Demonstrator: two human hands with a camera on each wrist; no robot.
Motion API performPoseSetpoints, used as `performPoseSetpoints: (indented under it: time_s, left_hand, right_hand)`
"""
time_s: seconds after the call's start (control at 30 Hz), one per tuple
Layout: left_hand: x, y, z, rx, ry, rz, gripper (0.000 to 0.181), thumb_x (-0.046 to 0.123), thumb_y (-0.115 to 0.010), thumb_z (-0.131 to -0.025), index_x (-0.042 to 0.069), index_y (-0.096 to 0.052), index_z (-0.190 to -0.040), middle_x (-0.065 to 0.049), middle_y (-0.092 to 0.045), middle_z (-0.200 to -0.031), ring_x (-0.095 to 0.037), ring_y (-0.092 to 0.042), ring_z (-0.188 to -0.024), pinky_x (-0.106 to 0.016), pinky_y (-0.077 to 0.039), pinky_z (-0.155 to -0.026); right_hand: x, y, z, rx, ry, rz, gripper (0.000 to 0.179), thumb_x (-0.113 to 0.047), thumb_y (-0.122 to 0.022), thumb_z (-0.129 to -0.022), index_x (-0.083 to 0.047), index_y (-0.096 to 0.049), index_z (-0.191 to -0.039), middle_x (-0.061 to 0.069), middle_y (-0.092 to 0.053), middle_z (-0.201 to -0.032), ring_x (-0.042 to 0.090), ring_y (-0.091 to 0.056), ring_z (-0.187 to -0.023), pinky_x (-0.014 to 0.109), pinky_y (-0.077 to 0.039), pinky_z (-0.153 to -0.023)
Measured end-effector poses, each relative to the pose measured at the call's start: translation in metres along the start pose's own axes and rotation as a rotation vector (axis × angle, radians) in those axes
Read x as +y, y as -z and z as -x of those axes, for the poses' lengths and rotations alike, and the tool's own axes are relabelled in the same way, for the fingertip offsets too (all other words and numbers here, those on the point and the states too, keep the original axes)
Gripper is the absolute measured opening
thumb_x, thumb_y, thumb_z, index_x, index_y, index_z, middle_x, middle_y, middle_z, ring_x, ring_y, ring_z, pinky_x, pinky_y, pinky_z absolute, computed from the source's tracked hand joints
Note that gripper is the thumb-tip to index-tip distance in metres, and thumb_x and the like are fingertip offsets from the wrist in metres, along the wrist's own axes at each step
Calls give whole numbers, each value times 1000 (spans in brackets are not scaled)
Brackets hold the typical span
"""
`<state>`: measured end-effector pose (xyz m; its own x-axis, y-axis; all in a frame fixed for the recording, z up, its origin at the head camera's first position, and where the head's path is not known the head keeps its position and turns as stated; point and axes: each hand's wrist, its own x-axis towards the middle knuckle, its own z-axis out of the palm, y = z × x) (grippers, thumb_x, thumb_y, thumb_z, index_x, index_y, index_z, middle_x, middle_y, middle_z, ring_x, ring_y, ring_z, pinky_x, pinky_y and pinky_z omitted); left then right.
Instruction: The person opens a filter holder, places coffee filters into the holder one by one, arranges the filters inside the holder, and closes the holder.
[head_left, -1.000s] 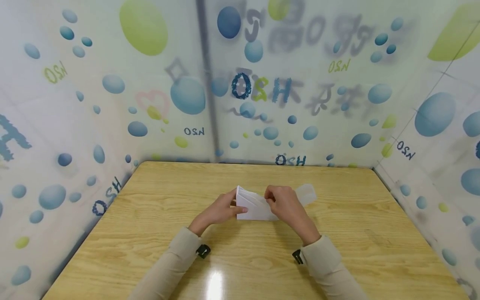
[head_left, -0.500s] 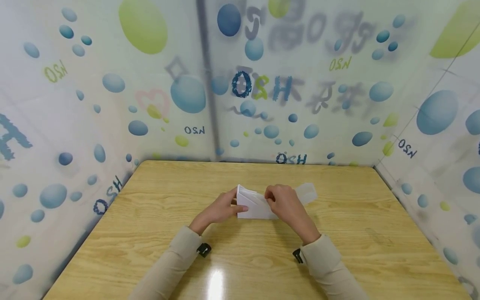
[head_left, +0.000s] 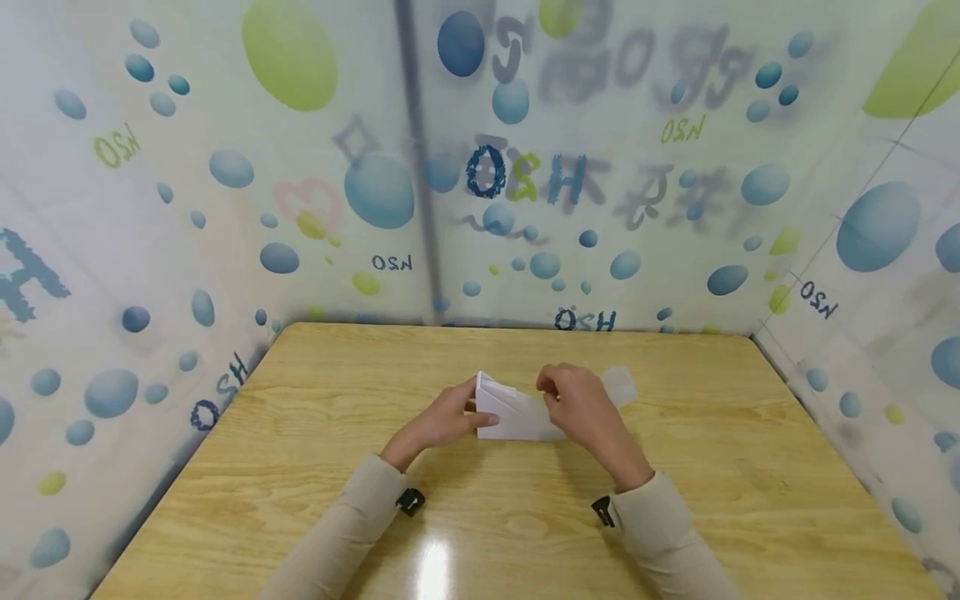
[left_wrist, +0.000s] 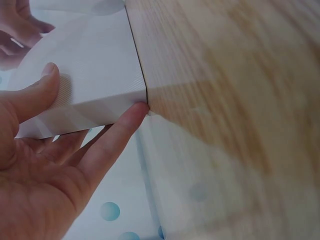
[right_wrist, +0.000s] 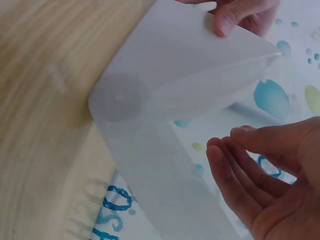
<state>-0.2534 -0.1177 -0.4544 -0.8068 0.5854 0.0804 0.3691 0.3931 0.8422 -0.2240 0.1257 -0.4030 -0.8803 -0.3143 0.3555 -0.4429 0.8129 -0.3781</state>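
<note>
A white box (head_left: 517, 423) with a slanting open top stands on its long edge near the table's middle. My left hand (head_left: 444, 417) grips its left end, thumb on the near face and fingers behind. Fine ribbing covers the box wall (left_wrist: 100, 55) in the left wrist view. From the right end runs a translucent white flap (right_wrist: 160, 175), partly behind my right hand (head_left: 585, 402) in the head view. That hand hovers by the upper edge. In the right wrist view its loosely bent fingers (right_wrist: 220, 162) are apart from the box, with nothing visible between them.
The wood-grain table (head_left: 360, 358) reaches back to a patterned curtain wall (head_left: 540, 208) printed with blue and green dots. Similar walls flank both sides. A bright reflection lies on the table's near part.
My right hand has come off the box's upper edge, shifting slightly right and its fingers loosening. My left hand keeps its hold, and the box stays almost where it was.
</note>
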Motion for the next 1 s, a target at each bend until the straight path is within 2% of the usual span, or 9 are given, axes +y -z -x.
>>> performPoseSetpoints:
  time_s: [0.4, 0.67, 0.8, 1.0]
  left_hand:
    - [-1, -1, -2, -6, -5, -23, 31, 11, -66, -102, 5, -55, -130, -17, -70, -122, -37, -70, -113, -34, -63, -80]
    - [-1, 1, -2, 3, -8, -20, 31, 11, -66, -102, 4, -55, -129, -18, -70, -122, -38, -70, -113, -36, -63, -80]
    - [0, 1, -2, -5, 6, -8, 31, 11, -66, -102, 6, -55, -130, -17, -70, -123, -37, -70, -114, -37, -63, -80]
    - [1, -1, -1, -4, 11, -8, 31, 12, -66, -102, 7, -55, -131, -17, -70, -124, -37, -70, -114, -37, -63, -80]
  right_hand:
    - [14, 51, 8, 71, 59, -156, 8, -7, -77, -92, -9, -74, -99, 6, -76, -95, 19, -74, -82, 36, -64, -72]
    - [36, 80, 15, 126, 45, -167, 21, -11, -80, -91, -8, -73, -111, 10, -75, -106, 28, -73, -96, 46, -63, -83]
    - [48, 89, 19, 96, -5, -195, 31, -16, -80, -92, -8, -70, -120, 13, -73, -117, 34, -69, -107, 53, -58, -94]
    - [64, 101, 24, -35, -97, -245, 48, -32, -77, -95, -10, -63, -135, 15, -68, -130, 36, -63, -120, 57, -54, -100]
